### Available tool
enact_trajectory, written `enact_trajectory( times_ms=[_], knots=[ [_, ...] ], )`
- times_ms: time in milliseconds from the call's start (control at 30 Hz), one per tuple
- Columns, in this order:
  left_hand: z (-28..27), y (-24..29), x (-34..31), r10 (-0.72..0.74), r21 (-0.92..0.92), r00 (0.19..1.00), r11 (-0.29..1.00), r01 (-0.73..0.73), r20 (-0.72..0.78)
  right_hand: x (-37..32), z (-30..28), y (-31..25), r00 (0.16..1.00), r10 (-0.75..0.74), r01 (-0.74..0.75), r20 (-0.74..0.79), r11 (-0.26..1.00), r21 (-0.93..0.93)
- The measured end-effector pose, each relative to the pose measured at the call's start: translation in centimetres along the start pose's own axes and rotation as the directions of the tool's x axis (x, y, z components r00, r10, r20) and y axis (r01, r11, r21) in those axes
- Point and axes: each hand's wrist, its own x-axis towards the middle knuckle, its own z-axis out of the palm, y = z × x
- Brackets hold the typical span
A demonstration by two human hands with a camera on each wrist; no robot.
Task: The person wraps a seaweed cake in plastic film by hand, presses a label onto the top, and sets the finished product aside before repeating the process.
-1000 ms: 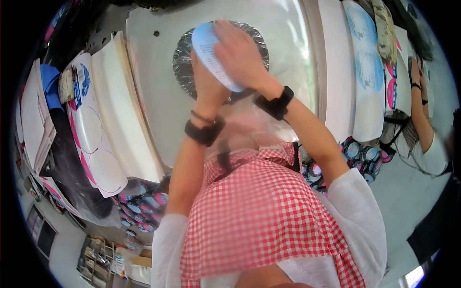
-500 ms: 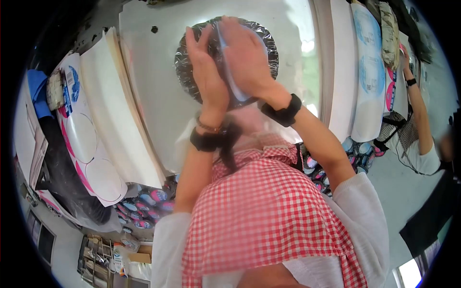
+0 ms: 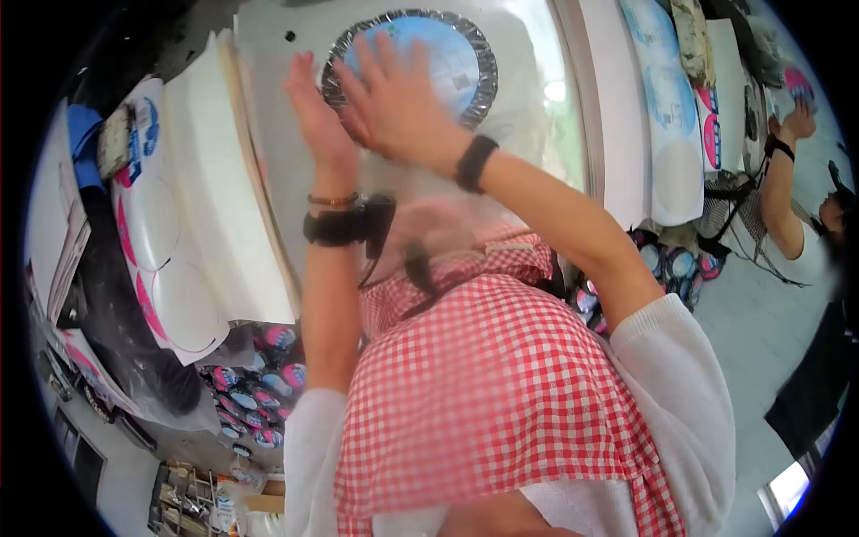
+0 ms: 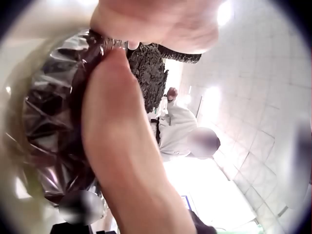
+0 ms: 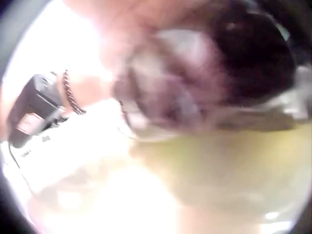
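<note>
A round blue label (image 3: 438, 67) lies flat on a disc wrapped in crinkled black plastic (image 3: 488, 89), whose shiny folds also show in the left wrist view (image 4: 53, 117). My right hand (image 3: 403, 112) is spread with straight fingers over the label's lower left part; motion blur hides whether it touches. Beside the disc's left edge is my left hand (image 3: 324, 130), fingers extended and holding nothing. The right wrist view is badly blurred, with the strapped device (image 5: 41, 100) on my left wrist at its left.
White sheets (image 3: 219, 188) are stacked left of the work surface, beside printed pink and blue sheets (image 3: 161, 242). More blue-printed sheets (image 3: 676, 98) lie on the right. Several small wrapped discs (image 3: 255, 398) are below left. Another person's arm (image 3: 783, 201) is raised at the far right.
The label, earlier tilted between my hands, now lies flat on the disc. Both hands have shifted left and uncovered most of it. The other person's hand now shows a pink and blue item.
</note>
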Motion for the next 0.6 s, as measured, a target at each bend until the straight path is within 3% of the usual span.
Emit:
enact_trajectory(
  times_ms=[67,100,133,167,200,233,267,300,333,367,433,467,500,533,567,600],
  knots=[
    [-0.2,0.8,0.4,-0.056,-0.013,0.998,0.998,0.056,0.005,-3.5,0.2,-0.2,0.981,-0.194,0.177,0.020,0.926,0.335],
    [-0.4,1.0,0.3,0.035,0.119,0.999,0.992,-0.038,0.025,-5.0,0.0,0.2,0.953,-0.301,0.256,0.013,0.832,0.492],
    [-0.7,1.0,0.2,0.129,0.251,0.991,0.958,-0.135,0.041,-6.0,-1.3,1.1,0.999,-0.046,0.041,-0.004,0.846,0.532],
    [-1.3,0.7,-0.1,0.215,0.391,0.975,0.894,-0.218,0.052,-7.0,-2.5,2.8,0.980,0.201,-0.163,0.002,0.791,0.590],
    [-2.2,0.2,-0.9,0.289,0.539,0.955,0.796,-0.275,0.060,-6.8,-3.9,5.2,0.876,0.466,-0.449,0.121,0.698,0.558],
    [-3.7,-0.1,-1.5,0.358,0.687,0.931,0.658,-0.308,0.075,-9.3,0.6,9.1,0.976,0.169,-0.169,-0.136,0.986,0.008],
    [-3.1,-2.1,-2.1,0.347,0.673,0.936,0.680,-0.292,0.055,-8.9,1.8,9.7,0.933,0.358,-0.345,-0.043,0.919,0.190],
    [-0.7,-4.0,-2.9,0.268,0.586,0.963,0.782,-0.211,-0.010,-8.4,3.1,10.3,0.846,0.531,-0.516,0.052,0.788,0.336],
    [0.1,-3.8,-4.2,0.401,0.821,0.890,0.417,-0.389,0.218,-6.3,1.6,8.6,0.797,0.598,-0.430,0.084,0.464,0.774],
    [0.5,-1.9,-4.6,0.309,0.675,0.936,0.656,-0.337,0.167,-5.0,-2.3,7.4,0.754,0.630,-0.238,0.183,0.004,0.971],
    [-2.5,4.3,-4.3,0.038,0.604,0.949,0.763,-0.231,0.314,-3.6,-8.7,5.8,0.843,0.531,-0.249,0.085,0.246,0.937],
    [-5.0,6.1,-4.6,0.098,0.662,0.967,0.713,-0.232,0.234,-4.1,-8.5,6.0,0.929,0.353,-0.105,-0.111,0.538,0.836],
    [-7.8,7.9,-4.8,0.164,0.715,0.973,0.660,-0.230,0.162,-4.4,-8.0,6.8,0.957,0.120,0.083,-0.264,0.757,0.648],
    [-10.9,8.9,-4.6,0.320,0.823,0.946,0.525,-0.217,0.046,-4.5,-7.6,7.2,0.938,-0.164,0.256,-0.304,0.921,0.294],
    [-14.1,9.5,-4.0,0.479,0.906,0.877,0.384,-0.178,-0.030,-4.9,-7.2,6.6,0.957,-0.262,0.281,-0.124,0.943,0.177],
    [-17.1,10.0,-3.2,0.498,0.945,0.866,0.300,-0.130,-0.040,-5.4,-6.7,5.7,0.960,-0.279,0.271,0.005,0.937,0.221]
  ],
)
